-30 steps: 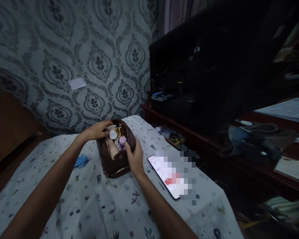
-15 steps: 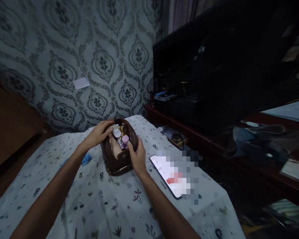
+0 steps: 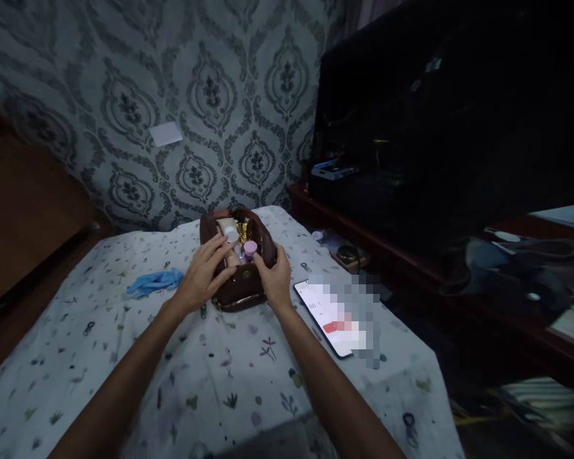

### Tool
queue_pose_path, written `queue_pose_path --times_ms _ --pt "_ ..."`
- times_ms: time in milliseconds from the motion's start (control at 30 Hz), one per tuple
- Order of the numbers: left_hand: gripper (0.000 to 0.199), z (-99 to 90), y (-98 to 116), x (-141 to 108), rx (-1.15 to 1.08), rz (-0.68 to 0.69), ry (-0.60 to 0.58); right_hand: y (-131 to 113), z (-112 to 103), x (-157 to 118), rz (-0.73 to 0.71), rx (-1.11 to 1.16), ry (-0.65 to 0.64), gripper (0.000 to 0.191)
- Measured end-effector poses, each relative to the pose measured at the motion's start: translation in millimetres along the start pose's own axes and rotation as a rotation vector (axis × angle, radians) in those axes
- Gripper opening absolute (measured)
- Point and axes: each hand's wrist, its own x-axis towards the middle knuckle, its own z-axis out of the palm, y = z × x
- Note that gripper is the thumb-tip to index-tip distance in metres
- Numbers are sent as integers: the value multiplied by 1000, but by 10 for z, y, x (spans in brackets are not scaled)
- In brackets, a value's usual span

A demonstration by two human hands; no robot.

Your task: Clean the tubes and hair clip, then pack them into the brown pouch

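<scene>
A brown zippered bag [image 3: 242,294] stands unzipped on the patterned bedsheet. Inside it are a beige tube [image 3: 228,224] with a white cap, a purple-lidded container [image 3: 250,248] and something gold-coloured [image 3: 242,231]. My right hand [image 3: 276,275] grips the bag's right rim, thumb at the inner edge and fingers round the outside. Across the bag's left front lies my left hand [image 3: 205,274], its fingers stretched apart over the opening and touching the contents near the white cap. Its fingertips partly cover what lies beneath.
A crumpled blue cloth or glove [image 3: 155,282] lies left of the bag. To the right rests a lit phone [image 3: 332,322], partly pixelated. A large dark television [image 3: 435,127] stands on a reddish-brown cabinet [image 3: 299,191] beside the bed. Patterned wallpaper [image 3: 210,95] rises behind.
My left hand has shifted from the bag's far left rim to its front left, over the contents. The right hand keeps its grip. More of the blue item shows as the view shifts.
</scene>
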Motion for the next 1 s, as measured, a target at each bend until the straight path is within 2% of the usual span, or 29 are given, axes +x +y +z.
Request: queue_pose_path --times_ms 133,333,433,533,667,833,1000 --pt "50 0 -29 -39 -22 -21 44 37 38 82 7 -48 -3 49" --pt "42 100 6 -6 12 -57 62 61 47 128 -44 -111 -55 49" --pt "49 42 2 -58 -50 -49 21 48 6 90 -51 -111 -77 51" --pt "59 -62 17 -241 -95 -67 12 21 -84 -24 -58 -99 -90 51" --pt "63 -199 93 -746 -82 -110 -31 -84 -360 -332 -68 -131 -131 53" --pt "62 -381 222 -1661 23 -171 -164 -351 -891 -797 -151 -159 -239 35" --pt "58 -584 405 -2392 107 -250 -230 -539 -1439 -1324 -69 -224 -387 28"
